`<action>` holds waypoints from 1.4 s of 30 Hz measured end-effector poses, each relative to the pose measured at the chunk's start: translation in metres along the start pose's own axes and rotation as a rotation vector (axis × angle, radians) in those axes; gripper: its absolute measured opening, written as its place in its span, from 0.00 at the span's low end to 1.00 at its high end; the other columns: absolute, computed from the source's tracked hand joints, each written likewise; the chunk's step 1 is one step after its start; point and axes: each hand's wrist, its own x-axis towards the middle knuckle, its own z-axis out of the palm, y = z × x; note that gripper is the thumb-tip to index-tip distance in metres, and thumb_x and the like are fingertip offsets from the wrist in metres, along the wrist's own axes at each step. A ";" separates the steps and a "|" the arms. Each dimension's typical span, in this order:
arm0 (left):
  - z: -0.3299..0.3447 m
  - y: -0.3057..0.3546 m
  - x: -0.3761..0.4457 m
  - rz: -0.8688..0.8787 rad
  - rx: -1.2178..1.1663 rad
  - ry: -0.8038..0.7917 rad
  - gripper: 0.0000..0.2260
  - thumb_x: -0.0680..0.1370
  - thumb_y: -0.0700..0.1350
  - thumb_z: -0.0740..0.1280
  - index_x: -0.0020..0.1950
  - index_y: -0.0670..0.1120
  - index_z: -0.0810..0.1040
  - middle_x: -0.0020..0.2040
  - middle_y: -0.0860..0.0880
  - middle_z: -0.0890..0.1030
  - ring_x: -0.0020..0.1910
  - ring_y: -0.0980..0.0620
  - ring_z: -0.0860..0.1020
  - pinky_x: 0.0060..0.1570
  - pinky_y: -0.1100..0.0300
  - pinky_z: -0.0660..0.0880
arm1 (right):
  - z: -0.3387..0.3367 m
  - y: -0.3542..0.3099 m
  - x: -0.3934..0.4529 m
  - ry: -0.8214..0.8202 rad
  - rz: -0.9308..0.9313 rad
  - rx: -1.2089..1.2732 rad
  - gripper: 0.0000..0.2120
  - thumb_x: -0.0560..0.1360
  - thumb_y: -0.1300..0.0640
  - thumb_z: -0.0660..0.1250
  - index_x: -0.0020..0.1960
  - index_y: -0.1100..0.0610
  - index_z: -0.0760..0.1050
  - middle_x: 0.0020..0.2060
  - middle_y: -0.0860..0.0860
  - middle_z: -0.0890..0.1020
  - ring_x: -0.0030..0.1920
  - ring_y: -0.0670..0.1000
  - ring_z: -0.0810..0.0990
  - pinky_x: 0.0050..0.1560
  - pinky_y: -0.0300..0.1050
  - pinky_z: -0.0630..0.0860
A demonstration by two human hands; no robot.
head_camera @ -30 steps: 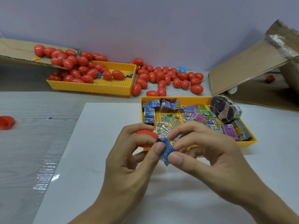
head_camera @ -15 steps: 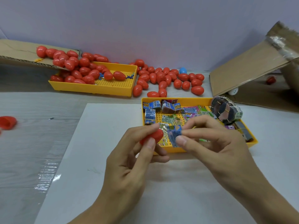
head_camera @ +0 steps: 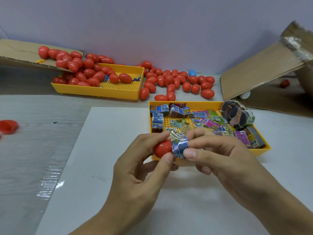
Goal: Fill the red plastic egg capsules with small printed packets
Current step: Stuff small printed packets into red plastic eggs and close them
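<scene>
My left hand [head_camera: 140, 168] pinches a red egg capsule half [head_camera: 161, 148] between thumb and fingers, its open side facing right. My right hand [head_camera: 218, 156] holds a small blue printed packet [head_camera: 180, 146], rolled up, with its end pressed against the capsule's mouth. Both hands hover over the white sheet [head_camera: 105, 167], just in front of the yellow tray of printed packets [head_camera: 260, 152]. Whether the packet is partly inside the capsule is hidden by my fingers.
A second yellow tray [head_camera: 118, 93] at the back left holds several red eggs, with more spilling off a cardboard flap [head_camera: 18, 53]. Loose red eggs [head_camera: 177, 82] and one blue egg [head_camera: 192, 72] lie behind the packet tray. A red capsule half [head_camera: 8, 127] sits far left; a cardboard box [head_camera: 264, 72] stands at right.
The hands rose from the sheet toward the packet tray. The packet, first pinched by both hands low down, is now rolled and pushed against the capsule half's opening.
</scene>
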 end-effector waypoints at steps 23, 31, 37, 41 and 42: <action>-0.001 -0.001 0.000 -0.004 0.056 0.000 0.18 0.75 0.43 0.69 0.65 0.51 0.80 0.56 0.48 0.76 0.50 0.45 0.82 0.42 0.57 0.83 | 0.005 0.002 -0.003 0.090 -0.222 -0.276 0.07 0.62 0.47 0.76 0.39 0.47 0.86 0.46 0.46 0.78 0.42 0.72 0.73 0.32 0.64 0.73; -0.001 -0.005 0.000 0.061 0.128 0.017 0.19 0.74 0.41 0.70 0.65 0.50 0.79 0.55 0.48 0.75 0.48 0.46 0.83 0.42 0.56 0.83 | 0.002 -0.002 -0.005 0.037 -0.290 -0.389 0.05 0.64 0.47 0.78 0.39 0.45 0.86 0.32 0.45 0.75 0.31 0.43 0.70 0.31 0.34 0.66; -0.001 -0.004 -0.001 0.099 0.208 0.024 0.20 0.75 0.42 0.69 0.67 0.50 0.78 0.55 0.49 0.74 0.46 0.45 0.81 0.40 0.56 0.83 | 0.005 -0.001 -0.004 0.042 -0.282 -0.361 0.10 0.68 0.41 0.70 0.38 0.45 0.85 0.35 0.51 0.78 0.32 0.44 0.74 0.29 0.40 0.69; 0.001 -0.002 -0.002 0.145 0.265 0.040 0.20 0.75 0.42 0.68 0.68 0.45 0.76 0.55 0.50 0.73 0.43 0.47 0.80 0.39 0.57 0.82 | 0.010 0.001 -0.006 0.118 -0.353 -0.369 0.12 0.72 0.43 0.67 0.38 0.49 0.85 0.38 0.47 0.83 0.31 0.46 0.79 0.25 0.40 0.74; 0.001 -0.002 -0.001 0.152 0.275 0.041 0.20 0.75 0.42 0.68 0.68 0.45 0.76 0.55 0.50 0.73 0.43 0.47 0.80 0.39 0.58 0.82 | 0.012 0.001 -0.007 0.127 -0.375 -0.406 0.12 0.72 0.44 0.67 0.39 0.49 0.85 0.37 0.47 0.83 0.32 0.48 0.80 0.25 0.43 0.75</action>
